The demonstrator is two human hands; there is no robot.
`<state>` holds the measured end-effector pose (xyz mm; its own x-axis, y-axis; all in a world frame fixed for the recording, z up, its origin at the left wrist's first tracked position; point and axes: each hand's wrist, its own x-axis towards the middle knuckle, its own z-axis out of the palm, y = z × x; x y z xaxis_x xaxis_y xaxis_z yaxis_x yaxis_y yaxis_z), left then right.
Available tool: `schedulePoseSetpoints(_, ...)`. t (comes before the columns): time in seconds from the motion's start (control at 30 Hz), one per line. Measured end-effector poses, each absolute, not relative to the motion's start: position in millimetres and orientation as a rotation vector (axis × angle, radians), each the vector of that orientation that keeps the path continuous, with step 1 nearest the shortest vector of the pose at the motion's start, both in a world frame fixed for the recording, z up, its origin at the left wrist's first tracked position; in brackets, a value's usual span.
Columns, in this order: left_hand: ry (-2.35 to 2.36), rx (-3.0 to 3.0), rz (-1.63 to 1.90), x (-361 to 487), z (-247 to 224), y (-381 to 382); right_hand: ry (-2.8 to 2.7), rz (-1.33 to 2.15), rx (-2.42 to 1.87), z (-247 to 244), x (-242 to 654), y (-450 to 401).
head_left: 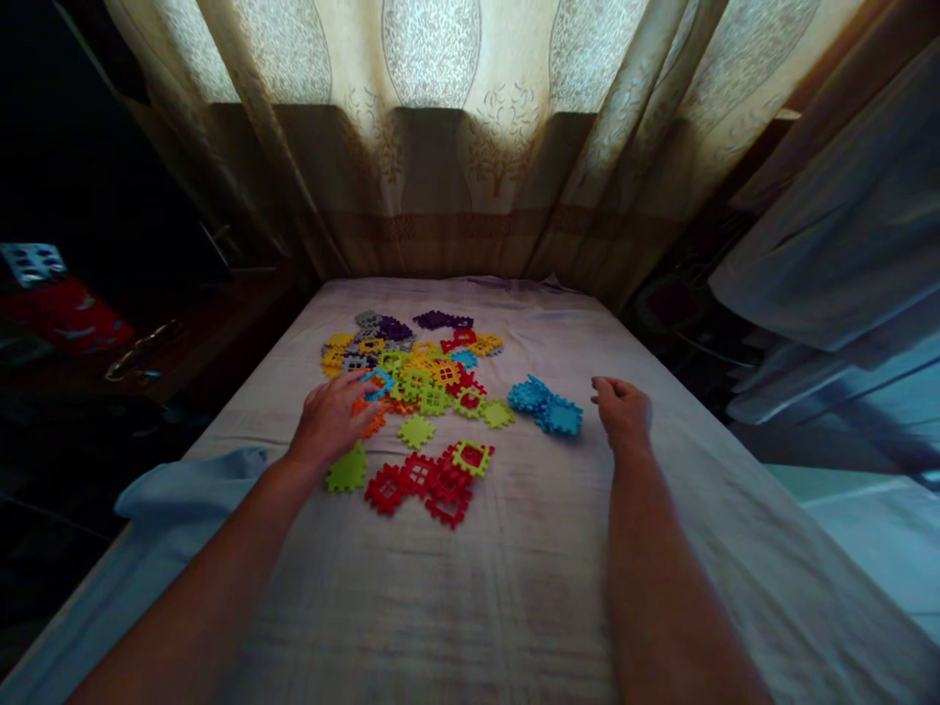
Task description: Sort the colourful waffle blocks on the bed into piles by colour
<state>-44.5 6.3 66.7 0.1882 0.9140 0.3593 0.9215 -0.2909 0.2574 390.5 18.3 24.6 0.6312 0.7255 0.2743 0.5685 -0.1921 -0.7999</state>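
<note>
Blue pile (562, 416) is lying on the sheet (529, 587), betw. the main heap (433, 399) and the R hand (623, 406); that hand is hanging just beside it, fingers part-curled, nothing showing in the grasp, tho whether the tips are meeting is too small to tell; L hand (334, 416) is reaching over the heap's near-left edge, fingertips at a blue tile (383, 376) that's sitting among orange tiles (374, 423); can't tell if it's clamping on that tile or only touching, as the hand itself is hiding the grip.

Step in hand, judging fr. how things are lying: L hand is prob. picking the blue tile out of mixed colours; next move is likely calling for a thumb-&-finger pinch on its edge, then a straight lift, since the toothed rims are overlapping & could be snagging neighbours.

Red group (449, 480) is lying nearer the person, w/ a lime frame (461, 455) resting on top; a green tile (347, 472) is sitting just below the L hand; a lone lime tile (416, 431) is lying betw. heap & reds; purple tiles (397, 328), grey tiles (368, 319) & yellow tiles (336, 343) are filling the far side, twd. the curtain (499, 196).
</note>
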Motion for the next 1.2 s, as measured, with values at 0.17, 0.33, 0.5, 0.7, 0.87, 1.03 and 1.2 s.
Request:
schedulePoseSetpoints(0.17,-1.663,-2.739,-0.784,39,77,4,-0.814,0.299,-1.774,0,398,9)
schedulePoseSetpoints(0.33,-1.644,-2.912,-0.713,128,71,10,-0.756,0.335,-1.745,3,393,10)
schedulePoseSetpoints(0.5,-1.782,-2.884,-0.619,175,63,25,-0.788,0.292,-1.723,3,390,16)
schedulePoseSetpoints(0.7,-1.742,-2.862,-0.592,183,53,36,-0.84,0.288,-1.793,2,387,20)
schedulePoseSetpoints(0.87,-1.926,-2.736,-0.188,157,45,26,-0.857,0.287,-1.809,4,386,19)
schedulePoseSetpoints(1.03,-1.895,-2.741,-0.044,121,41,7,-0.893,0.281,-1.857,4,386,19)
schedulePoseSetpoints(1.2,-1.763,-2.705,-0.14,77,39,-9,-0.928,0.256,-1.881,1,387,19)
